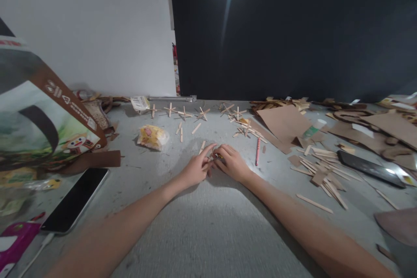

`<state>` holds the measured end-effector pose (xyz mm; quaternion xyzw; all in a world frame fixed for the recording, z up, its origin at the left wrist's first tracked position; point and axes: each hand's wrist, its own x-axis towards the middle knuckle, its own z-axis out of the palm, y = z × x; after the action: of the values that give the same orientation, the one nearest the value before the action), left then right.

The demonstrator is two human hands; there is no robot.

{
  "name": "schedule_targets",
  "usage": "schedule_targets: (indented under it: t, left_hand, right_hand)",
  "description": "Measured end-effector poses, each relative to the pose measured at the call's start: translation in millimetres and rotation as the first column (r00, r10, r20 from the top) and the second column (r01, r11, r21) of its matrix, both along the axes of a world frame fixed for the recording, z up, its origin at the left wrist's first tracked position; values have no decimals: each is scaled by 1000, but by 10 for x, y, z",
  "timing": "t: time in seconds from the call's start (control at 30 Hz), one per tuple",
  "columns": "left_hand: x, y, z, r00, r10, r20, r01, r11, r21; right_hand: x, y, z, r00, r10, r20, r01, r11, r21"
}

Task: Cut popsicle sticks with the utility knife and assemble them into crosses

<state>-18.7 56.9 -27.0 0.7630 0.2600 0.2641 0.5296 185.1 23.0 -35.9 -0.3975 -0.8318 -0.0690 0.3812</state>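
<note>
My left hand (197, 169) and my right hand (231, 163) meet at the middle of the grey table (208, 226). Their fingertips pinch together around something small, mostly hidden by the fingers. A short wooden stick (202, 147) lies just beyond my left hand. Farther back, several crossed wooden sticks (170, 109) lie in a row, with loose stick pieces (196, 128) in front of them. To the right of my right hand rests a pink patterned pencil-like rod (257, 152). A yellow and clear plastic packet (152, 137) sits to the left.
On the left are a phone (76, 200) with a cable, a purple object (18, 243) and a large printed bag (42, 117). To the right lie scattered wooden sticks (325, 169), cardboard (282, 124), a glue stick (314, 128) and a dark phone-like slab (370, 168). A dark panel (293, 30) stands behind.
</note>
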Motion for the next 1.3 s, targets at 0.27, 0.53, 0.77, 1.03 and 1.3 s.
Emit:
schedule_targets:
  t: [0.27, 0.53, 0.77, 1.03, 1.3]
  left_hand:
    - [43, 121, -134, 977, 68, 200, -21, 973, -229]
    - [44, 134, -59, 967, 142, 210, -66, 941, -331]
    - [47, 147, -62, 964, 126, 233, -44, 943, -330]
    - [45, 137, -19, 961, 105, 258, -22, 952, -306]
    - [45, 133, -3, 962, 92, 258, -15, 958, -287]
  right_hand:
    - [49, 49, -24, 998, -37, 45, 34, 998, 52]
    - [198, 111, -25, 986, -37, 161, 29, 998, 55]
    - [213, 134, -31, 982, -73, 173, 68, 997, 36]
    - [195, 127, -2, 983, -44, 179, 58, 995, -76]
    - [200, 163, -39, 985, -47, 168, 58, 996, -62]
